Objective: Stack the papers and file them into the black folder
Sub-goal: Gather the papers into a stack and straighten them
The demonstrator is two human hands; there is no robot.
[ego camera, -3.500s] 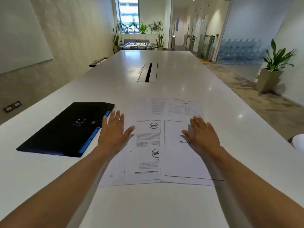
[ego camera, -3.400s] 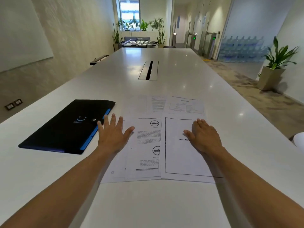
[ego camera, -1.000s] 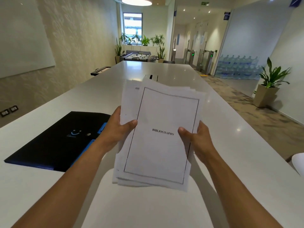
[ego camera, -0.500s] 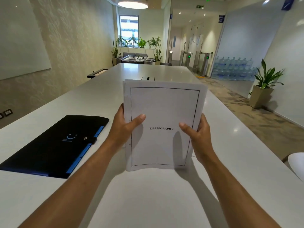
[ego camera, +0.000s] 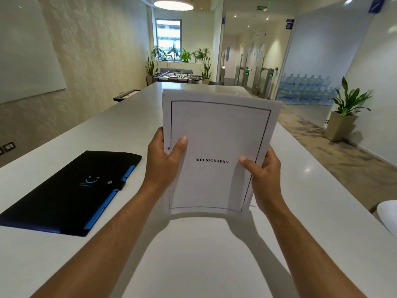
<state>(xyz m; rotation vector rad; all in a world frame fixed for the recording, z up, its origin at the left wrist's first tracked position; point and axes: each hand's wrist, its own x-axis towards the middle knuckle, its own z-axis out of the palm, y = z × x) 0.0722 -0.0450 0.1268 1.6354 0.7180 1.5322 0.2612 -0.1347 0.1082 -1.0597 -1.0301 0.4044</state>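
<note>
The stack of white papers (ego camera: 217,134) stands upright above the table, its top sheet bordered in black and reading BIBLIOGRAPHY. My left hand (ego camera: 164,161) grips its left edge with the thumb on the front. My right hand (ego camera: 263,176) grips the lower right edge the same way. The bottom edge of the stack hangs just above the white table (ego camera: 204,254). The black folder (ego camera: 71,190) with blue tabs and a snap strap lies shut and flat on the table to the left of my left arm.
The long white table runs far ahead. A white rounded object (ego camera: 387,214) shows at the right edge. A potted plant (ego camera: 345,117) stands on the floor to the right, water bottles (ego camera: 305,89) behind it.
The papers lay spread flat under my palms; both hands gathered them, lifted them and squared them into one upright stack. Over the last half second the stack rose slightly.
</note>
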